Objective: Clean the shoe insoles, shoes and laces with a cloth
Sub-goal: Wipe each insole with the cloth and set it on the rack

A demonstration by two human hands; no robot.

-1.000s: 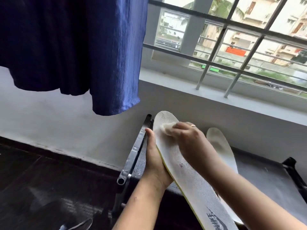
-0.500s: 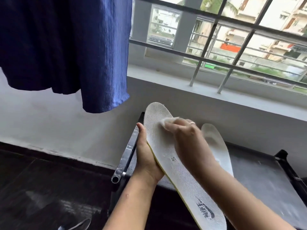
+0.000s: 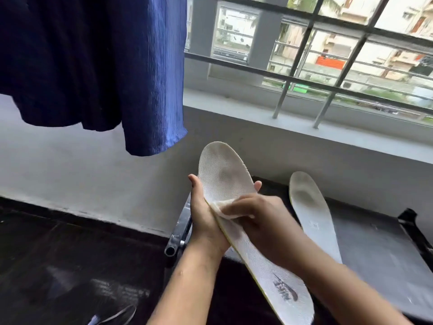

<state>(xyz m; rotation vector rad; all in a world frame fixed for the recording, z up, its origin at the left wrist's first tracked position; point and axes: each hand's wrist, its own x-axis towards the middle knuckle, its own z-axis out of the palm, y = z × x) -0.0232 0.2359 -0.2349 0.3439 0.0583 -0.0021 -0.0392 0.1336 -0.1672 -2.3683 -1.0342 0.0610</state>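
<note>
While the left hand clasps the long white mesh insole across both edges, I note the right hand pinching a small white cloth onto it; second pale insole lies apart.

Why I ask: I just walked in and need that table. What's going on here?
A person is cleaning insoles by the window. The left hand grips one insole by its edge, toe end tilted up. The right hand holds a small cloth against the insole's middle. A second insole lies flat on the table to the right, with no hand on it.
</note>
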